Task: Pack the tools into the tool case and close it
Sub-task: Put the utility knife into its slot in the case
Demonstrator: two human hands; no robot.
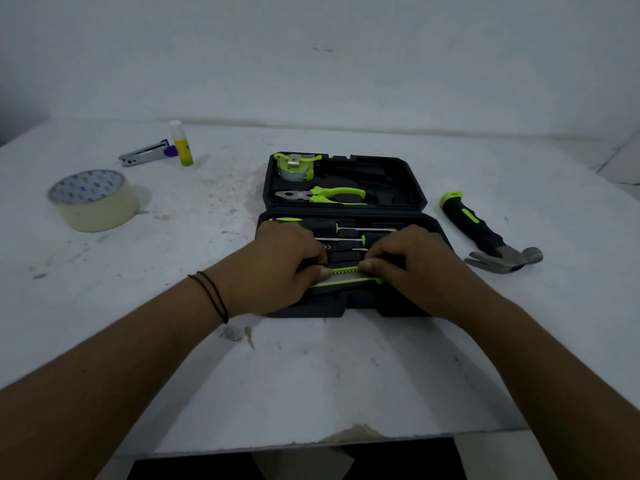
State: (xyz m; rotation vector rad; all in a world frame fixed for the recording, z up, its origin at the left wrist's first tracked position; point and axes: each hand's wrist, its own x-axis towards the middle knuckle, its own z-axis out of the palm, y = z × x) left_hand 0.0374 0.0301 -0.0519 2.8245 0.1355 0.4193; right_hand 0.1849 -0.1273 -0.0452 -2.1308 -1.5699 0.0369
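Observation:
A black tool case (412, 188) lies open on the white table, its lid half at the far side. The lid half holds a tape measure (295, 167) and green-handled pliers (332, 195). Screwdrivers (349, 227) sit in the near half. My left hand (282, 263) and my right hand (412, 261) both pinch a green and silver utility knife (346, 276) over the near half's front slot, thumbs on its ends. A claw hammer (485, 233) with a black and green handle lies on the table right of the case.
A roll of masking tape (93, 200) stands at the left. Behind it are a glue stick (181, 143) and a metal stapler (145, 153). The table's front edge (311, 441) is close below my forearms, and a white wall rises behind.

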